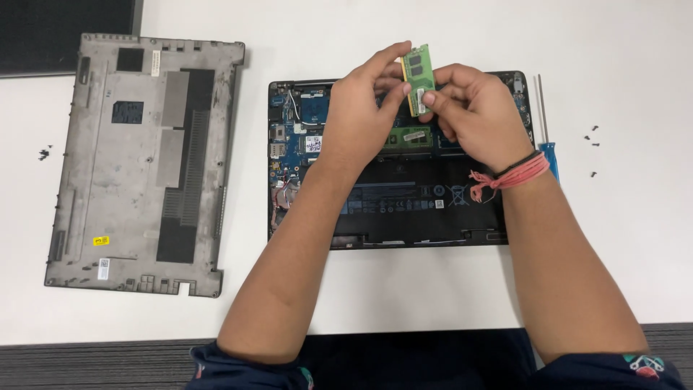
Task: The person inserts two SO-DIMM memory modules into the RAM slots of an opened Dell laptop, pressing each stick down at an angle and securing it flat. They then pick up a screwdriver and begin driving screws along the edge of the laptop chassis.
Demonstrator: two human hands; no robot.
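Memory module (418, 78) — a small green circuit board — is held in the air above the rear half of the opened laptop (395, 162), clear of the board beneath it. Both hands share the grip: the left hand (359, 119) pinches its upper and left edge between thumb and fingers, the right hand (473, 112) closes on its lower right edge. Neither hand is open; both are closed on the module.

Long axis of the module runs near upright in the view, tilted slightly, its face turned toward the camera. A second green module (411, 136) lies seated flat in the laptop directly below the held one, its long axis running left to right — roughly crosswise to the held module. The two hands are about equally near it; the right hand's fingers hang just above it.

Detached bottom cover (141, 162) lies on the desk (621, 238) well to the left. Blue-handled screwdriver (547, 137) lies just beside the laptop's right edge; loose screws (593, 141) further right.
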